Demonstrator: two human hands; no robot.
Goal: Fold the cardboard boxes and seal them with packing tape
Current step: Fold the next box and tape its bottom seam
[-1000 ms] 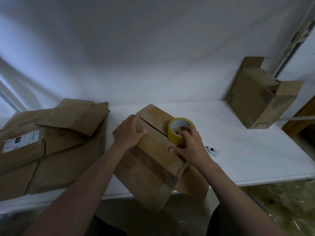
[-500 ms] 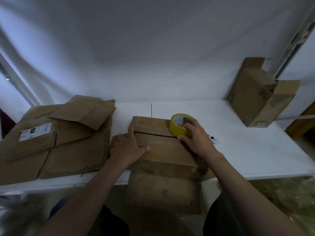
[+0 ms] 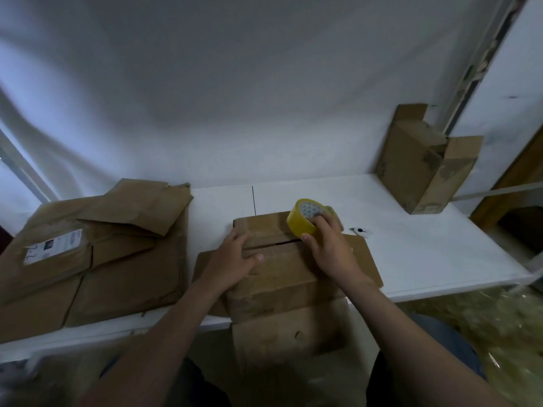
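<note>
Right hand (image 3: 329,248) grips yellow packing-tape roll (image 3: 302,223), fingers curled over its rim, thumb on near side; roll stands on edge atop brown cardboard box (image 3: 279,271) at centre of white table (image 3: 411,248); left hand (image 3: 232,259) lies flat w/ straight fingers pressing near flap down, holding nothing. Box prob. light, fairly stiff, but flaps look worn & springy, so pin them close to seam; roll rigid, light, smooth, best held by rim & core. Seam runs left-right just near of roll, between both hands; box's near end overhangs table edge.
</note>
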